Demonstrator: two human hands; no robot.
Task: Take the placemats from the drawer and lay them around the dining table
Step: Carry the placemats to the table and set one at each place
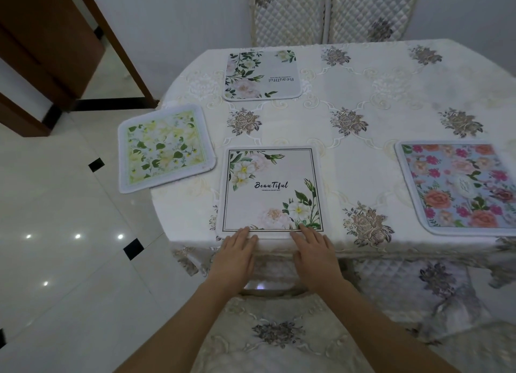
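Several placemats lie on the dining table (363, 160), which wears a cream floral cloth. A white "Beautiful" placemat (272, 190) sits at the near edge. My left hand (237, 254) and my right hand (314, 250) lie flat with straight fingers, fingertips touching its near border. A second "Beautiful" placemat (262, 75) lies at the far side, upside down to me. A yellow-green leafy placemat (164, 148) overhangs the table's left edge. A blue placemat with pink flowers (460, 184) lies at the right, partly cut off by the frame.
A chair with a cream floral cover (279, 333) stands right below my arms at the near edge. Two quilted chair backs (332, 10) stand at the far side. A brown wooden door and frame (50, 51) are at the left, over a glossy white tiled floor (69, 247).
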